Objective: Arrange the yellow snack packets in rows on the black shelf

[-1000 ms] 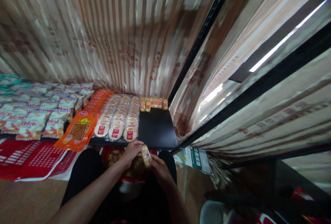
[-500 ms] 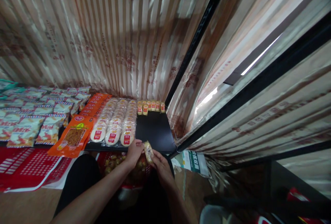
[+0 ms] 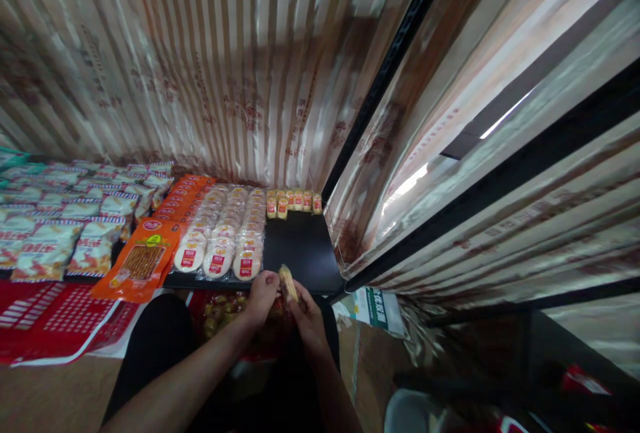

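My left hand (image 3: 261, 294) and my right hand (image 3: 306, 313) meet just below the front edge of a black shelf (image 3: 300, 253). Both pinch a small yellow wrapped snack pack (image 3: 289, 283), held upright between them. Under my hands sits a red bag or box of similar yellow packs (image 3: 223, 309), resting between my knees. A short row of the same small packs (image 3: 294, 201) stands at the back of the shelf.
Rows of round white rice-cracker packs (image 3: 220, 236), orange snack pouches (image 3: 150, 253) and white-and-red bags (image 3: 60, 219) fill the shelf's left. Red flattened packaging (image 3: 45, 319) lies on the floor left. Striped plastic sheeting (image 3: 225, 73) lines the back and right. A printed carton (image 3: 373, 306) lies right.
My hands have risen slightly toward the shelf edge, and the small pack has turned more upright between my fingers.
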`<state>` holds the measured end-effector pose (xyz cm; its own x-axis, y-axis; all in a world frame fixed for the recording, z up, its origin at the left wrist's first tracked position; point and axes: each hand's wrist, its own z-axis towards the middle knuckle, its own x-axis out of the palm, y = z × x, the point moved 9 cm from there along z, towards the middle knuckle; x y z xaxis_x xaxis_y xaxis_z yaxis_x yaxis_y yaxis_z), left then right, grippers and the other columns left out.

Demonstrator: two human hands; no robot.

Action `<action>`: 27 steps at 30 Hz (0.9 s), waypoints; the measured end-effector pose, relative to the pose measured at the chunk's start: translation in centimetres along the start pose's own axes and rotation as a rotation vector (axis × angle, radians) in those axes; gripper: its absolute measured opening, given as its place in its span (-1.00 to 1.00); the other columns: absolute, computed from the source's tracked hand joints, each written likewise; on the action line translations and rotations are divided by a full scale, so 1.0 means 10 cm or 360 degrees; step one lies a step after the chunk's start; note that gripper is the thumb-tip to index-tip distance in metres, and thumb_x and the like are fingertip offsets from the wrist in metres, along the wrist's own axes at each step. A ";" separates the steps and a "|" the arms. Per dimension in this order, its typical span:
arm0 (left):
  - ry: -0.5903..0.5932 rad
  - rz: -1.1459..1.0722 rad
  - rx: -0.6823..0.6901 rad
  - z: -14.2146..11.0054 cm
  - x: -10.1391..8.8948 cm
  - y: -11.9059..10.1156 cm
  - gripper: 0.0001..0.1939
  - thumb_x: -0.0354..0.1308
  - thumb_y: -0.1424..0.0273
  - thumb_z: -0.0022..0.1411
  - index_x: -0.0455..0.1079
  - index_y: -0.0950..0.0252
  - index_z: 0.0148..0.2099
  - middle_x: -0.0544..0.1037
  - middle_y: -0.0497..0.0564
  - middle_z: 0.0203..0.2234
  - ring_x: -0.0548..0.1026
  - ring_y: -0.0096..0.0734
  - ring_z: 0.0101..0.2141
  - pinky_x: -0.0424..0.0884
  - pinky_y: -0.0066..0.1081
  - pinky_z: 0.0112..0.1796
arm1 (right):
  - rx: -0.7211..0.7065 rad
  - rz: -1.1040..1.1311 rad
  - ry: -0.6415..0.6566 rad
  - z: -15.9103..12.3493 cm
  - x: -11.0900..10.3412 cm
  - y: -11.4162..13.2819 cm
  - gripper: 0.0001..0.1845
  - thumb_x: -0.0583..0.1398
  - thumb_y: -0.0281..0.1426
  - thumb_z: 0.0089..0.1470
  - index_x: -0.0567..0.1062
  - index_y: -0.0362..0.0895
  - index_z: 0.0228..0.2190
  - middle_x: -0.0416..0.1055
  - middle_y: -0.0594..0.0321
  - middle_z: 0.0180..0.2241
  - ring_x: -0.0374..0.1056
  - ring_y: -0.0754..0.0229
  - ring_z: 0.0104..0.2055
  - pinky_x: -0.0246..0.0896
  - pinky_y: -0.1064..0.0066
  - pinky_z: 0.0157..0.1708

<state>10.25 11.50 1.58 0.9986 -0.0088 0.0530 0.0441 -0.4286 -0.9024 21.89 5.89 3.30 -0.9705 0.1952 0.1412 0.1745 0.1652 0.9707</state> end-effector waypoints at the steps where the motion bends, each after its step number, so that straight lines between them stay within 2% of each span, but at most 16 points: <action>1: 0.0005 -0.0006 -0.0016 0.01 0.01 0.01 -0.88 0.07 0.37 0.10 0.31 0.34 -0.39 0.45 -0.04 -0.53 0.44 -0.48 -0.45 0.34 -0.52 -0.43 | -0.0005 -0.0024 -0.0010 0.01 0.00 -0.01 -0.44 0.25 -0.15 -0.12 0.39 -0.08 -0.06 0.41 0.16 -0.07 0.32 0.01 -0.03 0.25 0.23 -0.05; 5: 0.0065 -0.0089 -0.0095 0.04 0.06 0.10 -0.83 0.06 0.32 0.11 0.32 0.35 -0.37 0.48 -0.01 -0.54 0.46 -0.44 -0.47 0.34 -0.49 -0.45 | -0.0045 -0.0079 -0.0031 0.06 0.01 -0.04 -0.45 0.25 -0.16 -0.14 0.40 -0.08 -0.07 0.41 0.15 -0.07 0.32 -0.01 -0.03 0.26 0.21 -0.06; 10: 0.0170 -0.0204 -0.0137 0.06 0.12 0.15 -0.85 0.06 0.34 0.08 0.35 0.32 -0.37 0.52 0.05 -0.46 0.48 -0.35 -0.42 0.38 -0.41 -0.37 | -0.0114 -0.0256 -0.0161 0.09 -0.07 -0.08 -0.48 0.27 -0.17 -0.16 0.44 -0.05 -0.10 0.42 0.18 -0.10 0.30 0.00 -0.02 0.22 0.21 -0.02; 18: 0.0229 -0.0266 -0.0071 0.10 0.12 0.09 -0.80 0.06 0.28 0.02 0.33 0.31 -0.36 0.50 0.04 -0.44 0.47 -0.33 -0.38 0.37 -0.38 -0.33 | -0.0219 -0.0253 -0.0196 0.10 -0.06 0.11 -0.54 0.20 -0.08 -0.08 0.51 -0.08 -0.18 0.40 0.14 -0.07 0.27 0.03 0.01 0.12 0.21 0.06; 21: 0.0235 -0.0296 -0.0066 0.12 0.14 0.09 -0.76 0.09 0.24 -0.02 0.31 0.31 -0.35 0.49 0.02 -0.46 0.45 -0.36 -0.42 0.36 -0.40 -0.37 | -0.0191 -0.0203 -0.0206 0.14 -0.09 0.07 -0.55 0.19 -0.06 -0.07 0.52 -0.07 -0.20 0.42 0.14 -0.09 0.27 0.02 0.01 0.13 0.20 0.05; 27: 0.0178 -0.0260 0.0021 0.19 0.13 0.09 -0.65 0.14 0.14 -0.09 0.32 0.34 -0.36 0.44 -0.05 -0.55 0.40 -0.44 -0.49 0.31 -0.44 -0.43 | -0.0056 0.0007 -0.0338 0.24 -0.17 -0.08 -0.48 0.28 -0.09 -0.22 0.48 -0.11 -0.21 0.49 0.12 -0.20 0.38 0.00 -0.12 0.27 0.18 -0.07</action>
<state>11.67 12.81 -0.01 0.9684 -0.0409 0.2459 0.2065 -0.4206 -0.8834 23.79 7.74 1.77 -0.9123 0.3959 0.1047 0.1689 0.1309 0.9769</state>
